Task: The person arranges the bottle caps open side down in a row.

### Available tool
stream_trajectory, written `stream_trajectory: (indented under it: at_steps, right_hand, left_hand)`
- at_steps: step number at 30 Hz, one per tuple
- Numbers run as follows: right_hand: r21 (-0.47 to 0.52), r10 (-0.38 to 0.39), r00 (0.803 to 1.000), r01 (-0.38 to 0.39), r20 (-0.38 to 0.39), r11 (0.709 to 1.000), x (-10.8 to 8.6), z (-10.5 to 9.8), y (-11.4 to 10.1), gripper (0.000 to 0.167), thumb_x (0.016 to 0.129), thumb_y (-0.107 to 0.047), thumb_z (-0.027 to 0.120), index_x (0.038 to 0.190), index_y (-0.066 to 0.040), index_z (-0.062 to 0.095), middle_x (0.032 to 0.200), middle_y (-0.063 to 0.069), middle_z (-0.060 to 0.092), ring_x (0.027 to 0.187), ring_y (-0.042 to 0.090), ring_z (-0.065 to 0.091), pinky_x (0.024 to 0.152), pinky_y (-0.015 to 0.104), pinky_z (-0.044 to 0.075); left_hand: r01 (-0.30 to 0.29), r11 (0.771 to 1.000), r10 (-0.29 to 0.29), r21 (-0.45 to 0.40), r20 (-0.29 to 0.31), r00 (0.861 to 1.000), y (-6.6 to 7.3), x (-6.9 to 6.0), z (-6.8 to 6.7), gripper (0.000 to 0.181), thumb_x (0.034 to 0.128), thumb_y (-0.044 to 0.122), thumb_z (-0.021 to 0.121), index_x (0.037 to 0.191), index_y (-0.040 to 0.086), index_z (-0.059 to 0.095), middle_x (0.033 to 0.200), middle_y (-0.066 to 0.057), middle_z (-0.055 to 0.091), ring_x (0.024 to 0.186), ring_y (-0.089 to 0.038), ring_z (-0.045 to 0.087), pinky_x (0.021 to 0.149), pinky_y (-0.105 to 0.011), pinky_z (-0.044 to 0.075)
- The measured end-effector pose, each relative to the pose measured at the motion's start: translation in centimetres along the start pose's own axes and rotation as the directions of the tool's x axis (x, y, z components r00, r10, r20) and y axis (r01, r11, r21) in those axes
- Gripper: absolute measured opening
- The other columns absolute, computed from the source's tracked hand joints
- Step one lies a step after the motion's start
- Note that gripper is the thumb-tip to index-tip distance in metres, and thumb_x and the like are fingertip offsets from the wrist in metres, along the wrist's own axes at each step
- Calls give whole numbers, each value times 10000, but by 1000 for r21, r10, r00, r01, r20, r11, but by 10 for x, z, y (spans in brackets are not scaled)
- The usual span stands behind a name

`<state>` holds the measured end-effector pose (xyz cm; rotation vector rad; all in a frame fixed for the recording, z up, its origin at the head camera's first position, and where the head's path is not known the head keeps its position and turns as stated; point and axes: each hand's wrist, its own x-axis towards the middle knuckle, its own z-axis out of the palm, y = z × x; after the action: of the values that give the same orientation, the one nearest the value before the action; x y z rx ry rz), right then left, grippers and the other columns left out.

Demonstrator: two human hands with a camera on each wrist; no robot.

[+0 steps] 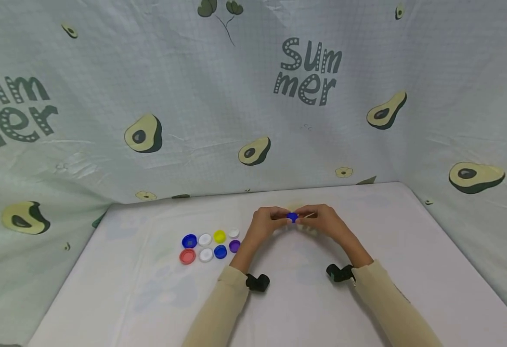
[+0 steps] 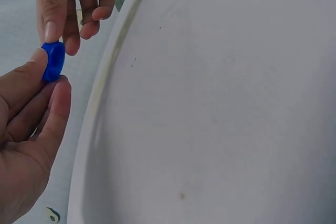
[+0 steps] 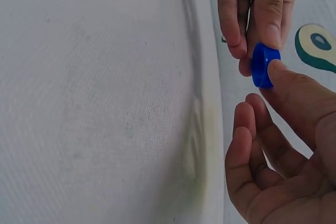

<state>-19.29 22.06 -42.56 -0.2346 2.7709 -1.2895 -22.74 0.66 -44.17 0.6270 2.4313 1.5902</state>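
Observation:
A blue bottle cap [image 1: 292, 217] is held up between both hands near the far side of the table. My left hand [image 1: 264, 224] pinches it from the left, thumb and fingertips at its edge; the left wrist view shows the hollow inside of the cap [image 2: 56, 62]. From the other side my right hand [image 1: 324, 220] grips the same cap [image 3: 265, 65], its thumb pressed on the outer wall. The remaining right fingers are bent loosely below the cap in the right wrist view.
Left of the left forearm, several caps lie in two rows on the white table [image 1: 149, 299]. The back row has blue [image 1: 189, 241], white, yellow [image 1: 220, 236] and white; the front row has red [image 1: 187, 256], white, blue and purple [image 1: 234, 246]. A printed curtain [image 1: 201, 96] hangs behind.

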Motion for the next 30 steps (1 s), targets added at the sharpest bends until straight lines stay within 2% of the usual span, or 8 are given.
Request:
stream_trajectory:
  at_steps: [6,11,17,25,30]
  right_hand:
    - [19,-27,1000,27,17,999,-6,0,-1,369,993,-320,681,1295,-110,699,1277,118,690,1167,353,647,960,524,542]
    - [115,-62,998,59,19,992,-9,5,-3,362,1024,-339,628,1299,-113,694,1256,91,701,1129,270,669,941,458,561]
    - [182,-91,995,96,-36,979,-9,12,-7,301,1035,-274,617,1259,-97,712,1161,88,736,1047,224,705,900,372,590]
    - [191,-88,991,106,-105,976,-8,16,-11,282,1032,-272,621,1231,-104,729,1144,77,746,1028,213,720,884,330,594]
    - [225,-81,988,109,-131,968,-9,18,-10,261,1028,-265,628,1210,-113,737,1126,64,747,999,196,725,858,281,595]
  left_hand:
    - [0,1000,0,-19,13,1000,2,-4,0,254,957,227,733,1169,91,764,1108,-43,763,1002,-163,718,873,-306,585]
    - [2,997,0,-80,27,1000,2,-9,-1,238,991,238,688,1135,62,759,1013,-60,770,903,-137,735,838,-281,598]
    - [-19,996,21,-92,24,999,3,-12,-2,245,1021,235,638,1107,32,746,952,-69,758,858,-139,730,806,-257,604]
    - [-87,992,85,-87,-21,996,3,-15,-2,300,1054,191,573,1325,66,605,1005,-115,764,858,-192,746,811,-286,610]
    - [-105,987,104,-122,-12,994,3,-16,-1,261,1066,134,540,1321,80,554,974,-153,752,844,-256,743,808,-353,620]
